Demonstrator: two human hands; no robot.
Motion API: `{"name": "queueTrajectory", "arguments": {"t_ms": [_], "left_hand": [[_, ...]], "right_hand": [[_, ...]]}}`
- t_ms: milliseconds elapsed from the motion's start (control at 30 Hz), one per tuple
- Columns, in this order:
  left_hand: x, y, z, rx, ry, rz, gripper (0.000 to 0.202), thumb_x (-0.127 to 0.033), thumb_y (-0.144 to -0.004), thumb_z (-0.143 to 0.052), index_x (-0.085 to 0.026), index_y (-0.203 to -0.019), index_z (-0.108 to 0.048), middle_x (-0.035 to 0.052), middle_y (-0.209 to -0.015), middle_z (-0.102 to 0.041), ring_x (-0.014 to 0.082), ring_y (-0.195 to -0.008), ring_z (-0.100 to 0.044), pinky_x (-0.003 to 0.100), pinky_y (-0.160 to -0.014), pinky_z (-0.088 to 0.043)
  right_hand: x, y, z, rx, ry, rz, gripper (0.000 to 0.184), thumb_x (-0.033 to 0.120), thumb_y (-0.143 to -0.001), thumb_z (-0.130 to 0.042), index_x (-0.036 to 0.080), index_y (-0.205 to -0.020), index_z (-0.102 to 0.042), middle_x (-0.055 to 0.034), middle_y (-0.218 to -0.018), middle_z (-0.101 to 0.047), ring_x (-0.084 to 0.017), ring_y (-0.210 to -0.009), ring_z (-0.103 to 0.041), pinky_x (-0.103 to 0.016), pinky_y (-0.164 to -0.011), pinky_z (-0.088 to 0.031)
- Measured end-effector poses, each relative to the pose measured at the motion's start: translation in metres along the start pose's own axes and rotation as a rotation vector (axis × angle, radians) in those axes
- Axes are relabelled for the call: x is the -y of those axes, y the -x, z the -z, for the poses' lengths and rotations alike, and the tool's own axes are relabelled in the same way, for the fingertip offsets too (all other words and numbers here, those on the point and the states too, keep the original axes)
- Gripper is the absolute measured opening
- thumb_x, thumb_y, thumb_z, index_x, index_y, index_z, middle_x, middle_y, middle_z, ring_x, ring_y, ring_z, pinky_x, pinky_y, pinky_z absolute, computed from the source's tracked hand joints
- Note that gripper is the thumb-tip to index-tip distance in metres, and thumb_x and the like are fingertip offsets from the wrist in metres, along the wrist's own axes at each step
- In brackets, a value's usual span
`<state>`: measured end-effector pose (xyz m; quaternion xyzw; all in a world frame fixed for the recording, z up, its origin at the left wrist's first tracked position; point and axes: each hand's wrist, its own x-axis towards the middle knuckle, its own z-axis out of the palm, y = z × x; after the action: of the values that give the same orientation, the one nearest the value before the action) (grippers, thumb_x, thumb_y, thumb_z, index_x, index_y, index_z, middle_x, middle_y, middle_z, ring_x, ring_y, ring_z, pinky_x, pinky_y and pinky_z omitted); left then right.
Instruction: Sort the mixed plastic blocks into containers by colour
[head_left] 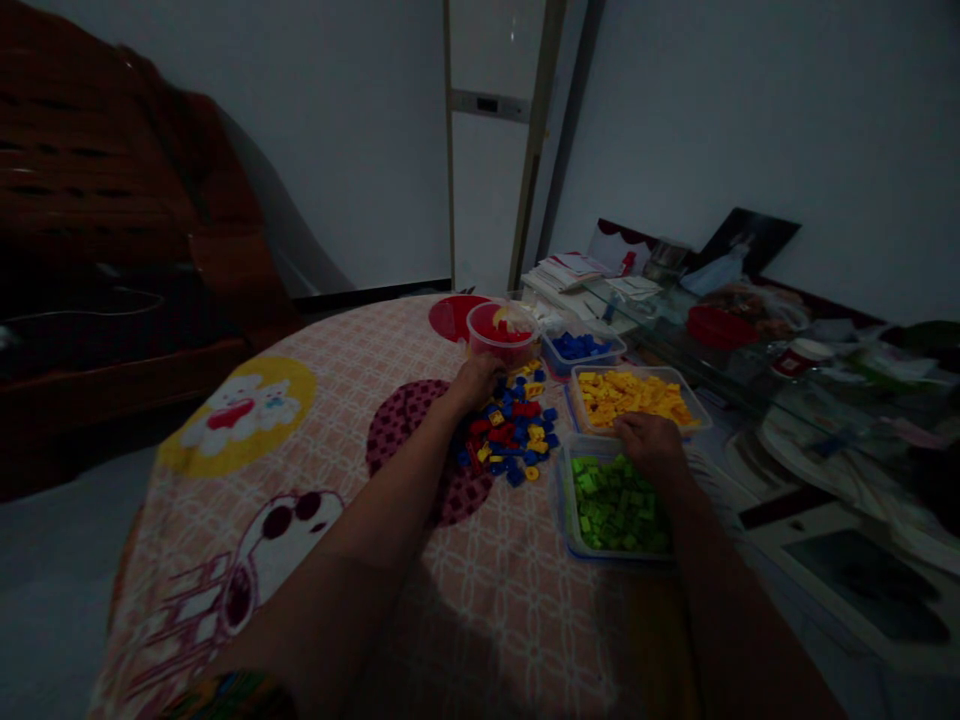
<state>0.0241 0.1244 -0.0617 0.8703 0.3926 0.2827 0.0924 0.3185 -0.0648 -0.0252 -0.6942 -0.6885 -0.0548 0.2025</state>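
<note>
A loose pile of red, blue and yellow toy building bricks [517, 432] lies on the tablecloth. At its far left edge, just in front of a round clear tub [501, 350] with red pieces in it, is my left hand [480, 380]. Its fingers are curled down, and what they hold, if anything, is hidden. My right hand [651, 440] hangs over the near rim of the box of yellow bricks [634, 398], its fingers pinched together; I cannot make out anything in them. Below it stands a box of green bricks [615, 505], partly covered by my right forearm.
A box of blue bricks [581, 346] stands behind the yellow one. A red round lid [456, 318] lies beside the tub. A patterned cloth [517, 590] covers the table. To the right is a cluttered glass-topped table [667, 325]; a wooden bench [217, 240] stands at the left.
</note>
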Motion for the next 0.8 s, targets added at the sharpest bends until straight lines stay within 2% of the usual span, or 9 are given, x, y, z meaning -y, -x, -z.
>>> {"name": "queueTrajectory", "arguments": {"t_ms": [133,233,333,433,533,800], "left_hand": [[0.0008,0.0019,-0.0002,-0.047,0.06,0.001,0.037,-0.01,-0.075,-0.053,-0.015,-0.103,-0.076,0.0123,-0.105,-0.073,0.024,-0.097,-0.066,0.038,-0.092,-0.055],[0.0011,0.0023,-0.0011,-0.052,0.079,-0.005,0.033,-0.008,-0.075,-0.052,-0.014,-0.097,-0.075,0.012,-0.101,-0.072,0.0232,-0.095,-0.066,0.036,-0.09,-0.055],[0.0014,0.0009,-0.0031,-0.036,0.074,-0.008,0.03,-0.008,-0.075,-0.052,-0.015,-0.091,-0.077,0.0122,-0.102,-0.071,0.0232,-0.097,-0.066,0.035,-0.09,-0.055],[0.0015,-0.0008,-0.0048,-0.01,0.039,-0.027,0.034,-0.009,-0.077,-0.051,-0.016,-0.093,-0.079,0.012,-0.106,-0.071,0.0242,-0.101,-0.065,0.037,-0.093,-0.055],[0.0005,-0.0014,-0.0051,0.036,-0.012,-0.041,0.037,-0.008,-0.075,-0.052,-0.017,-0.097,-0.08,0.0119,-0.107,-0.07,0.0251,-0.102,-0.064,0.039,-0.095,-0.055],[-0.0057,-0.002,-0.0034,0.078,-0.045,-0.011,0.031,-0.005,-0.069,-0.057,-0.014,-0.09,-0.078,0.0138,-0.105,-0.069,0.0278,-0.106,-0.063,0.04,-0.098,-0.054]], "right_hand": [[0.0013,-0.0006,-0.0001,-0.002,-0.004,-0.006,0.033,0.031,-0.09,-0.048,0.019,-0.08,-0.077,-0.0108,-0.086,-0.078,-0.024,-0.082,-0.069,-0.031,-0.073,-0.046],[0.0014,-0.0007,-0.0004,-0.003,-0.004,-0.007,0.034,0.031,-0.09,-0.048,0.018,-0.082,-0.077,-0.0119,-0.088,-0.078,-0.024,-0.083,-0.069,-0.032,-0.073,-0.046],[0.0007,-0.0008,-0.0003,0.006,0.006,-0.01,0.034,0.031,-0.09,-0.047,0.018,-0.082,-0.077,-0.0111,-0.087,-0.078,-0.024,-0.081,-0.069,-0.031,-0.073,-0.046],[0.0001,-0.0006,0.0004,0.016,0.003,0.0,0.035,0.032,-0.092,-0.046,0.019,-0.082,-0.077,-0.0113,-0.087,-0.078,-0.023,-0.08,-0.069,-0.031,-0.074,-0.046],[0.0003,-0.0004,0.0009,0.018,0.0,0.008,0.036,0.032,-0.092,-0.046,0.017,-0.083,-0.077,-0.0125,-0.088,-0.078,-0.023,-0.081,-0.069,-0.032,-0.074,-0.046],[-0.0004,-0.0001,-0.001,-0.006,0.007,0.016,0.036,0.032,-0.091,-0.046,0.018,-0.081,-0.078,-0.0117,-0.086,-0.078,-0.024,-0.08,-0.069,-0.032,-0.071,-0.045]]}}
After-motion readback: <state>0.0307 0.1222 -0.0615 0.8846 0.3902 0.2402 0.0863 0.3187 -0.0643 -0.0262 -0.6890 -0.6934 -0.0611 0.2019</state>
